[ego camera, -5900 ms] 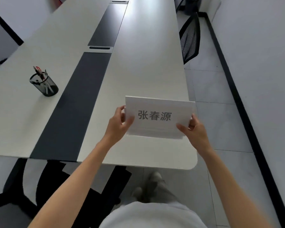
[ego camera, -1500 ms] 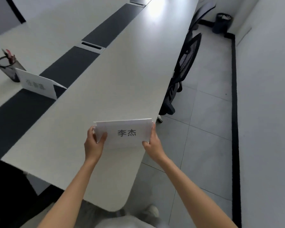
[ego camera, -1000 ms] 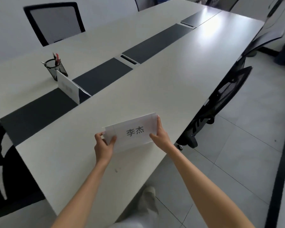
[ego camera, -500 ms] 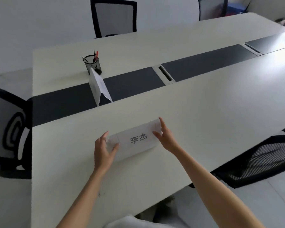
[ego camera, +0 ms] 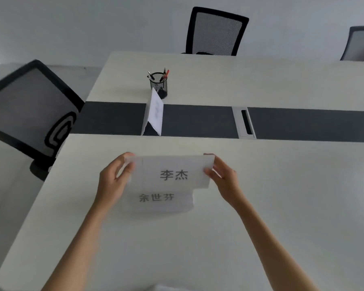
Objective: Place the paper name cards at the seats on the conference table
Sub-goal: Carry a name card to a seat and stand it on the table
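Note:
A white name card (ego camera: 172,172) printed with dark characters is held up over the near half of the conference table (ego camera: 282,206). My left hand (ego camera: 111,181) pinches its left end and my right hand (ego camera: 223,177) pinches its right end. Just below it a second name card (ego camera: 158,201) with other characters shows, partly covered by the first; my left hand seems to hold it too. A folded name card (ego camera: 155,113) stands tent-like on the dark centre strip (ego camera: 198,120), seen end-on.
A black mesh pen holder (ego camera: 159,84) with pens stands behind the standing card. A cable slot (ego camera: 245,122) sits in the strip to the right. Mesh chairs stand at the left end (ego camera: 29,106) and on the far side (ego camera: 215,32), (ego camera: 359,44).
The view has swung round to face across the table. The top card has slid up and right in my hands, uncovering a second card under it.

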`<state>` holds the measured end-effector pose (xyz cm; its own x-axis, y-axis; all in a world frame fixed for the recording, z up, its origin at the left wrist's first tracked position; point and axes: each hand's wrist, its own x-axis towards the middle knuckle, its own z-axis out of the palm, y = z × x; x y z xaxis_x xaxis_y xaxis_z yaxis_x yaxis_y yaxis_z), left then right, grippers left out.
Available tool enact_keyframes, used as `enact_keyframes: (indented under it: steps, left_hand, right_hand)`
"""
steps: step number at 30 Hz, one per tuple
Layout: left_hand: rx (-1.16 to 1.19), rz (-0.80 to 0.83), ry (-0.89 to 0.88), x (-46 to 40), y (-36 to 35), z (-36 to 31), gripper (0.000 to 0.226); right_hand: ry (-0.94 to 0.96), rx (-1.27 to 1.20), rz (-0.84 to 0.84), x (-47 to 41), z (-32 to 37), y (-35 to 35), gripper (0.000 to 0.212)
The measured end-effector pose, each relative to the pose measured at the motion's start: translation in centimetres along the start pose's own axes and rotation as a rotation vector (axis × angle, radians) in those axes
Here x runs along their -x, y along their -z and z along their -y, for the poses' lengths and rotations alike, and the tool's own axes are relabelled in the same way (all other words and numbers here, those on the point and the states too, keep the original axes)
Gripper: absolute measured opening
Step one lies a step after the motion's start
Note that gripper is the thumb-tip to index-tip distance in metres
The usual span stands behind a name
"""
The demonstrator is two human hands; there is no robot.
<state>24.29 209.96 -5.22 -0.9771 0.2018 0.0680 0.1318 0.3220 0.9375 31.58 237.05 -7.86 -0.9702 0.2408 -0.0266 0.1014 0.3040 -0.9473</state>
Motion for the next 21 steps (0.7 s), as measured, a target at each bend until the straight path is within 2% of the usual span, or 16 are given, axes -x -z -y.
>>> enact_keyframes:
  steps: [4, 9, 14, 17, 21]
  left_hand:
    - [0.018, 0.114, -0.062, -3.9, -5.5, -4.7, 0.015]
    - [-0.137, 0.274, 0.060, -7.7, -16.7, -5.2, 0.035]
    - [-0.228, 0.405, 0.191, -7.8, -25.4, -2.7, 0.032]
    - [-0.265, 0.418, 0.256, -7.1, -27.8, -1.2, 0.033]
    - [-0.241, 0.387, 0.276, -6.4, -29.0, -0.7, 0.040]
  right_hand:
    - [0.035, -0.018, -0.141, -2.5, -0.2, 7.2, 0.037]
    - [-0.083, 0.053, -0.274, -2.7, -5.2, 13.8, 0.031]
    - [-0.288, 0.057, -0.360, -1.3, -11.9, 16.4, 0.032]
    - [-0.380, 0.055, -0.370, -0.9, -15.3, 16.8, 0.037]
    - [-0.402, 0.004, -0.390, -0.8, -16.7, 16.8, 0.045]
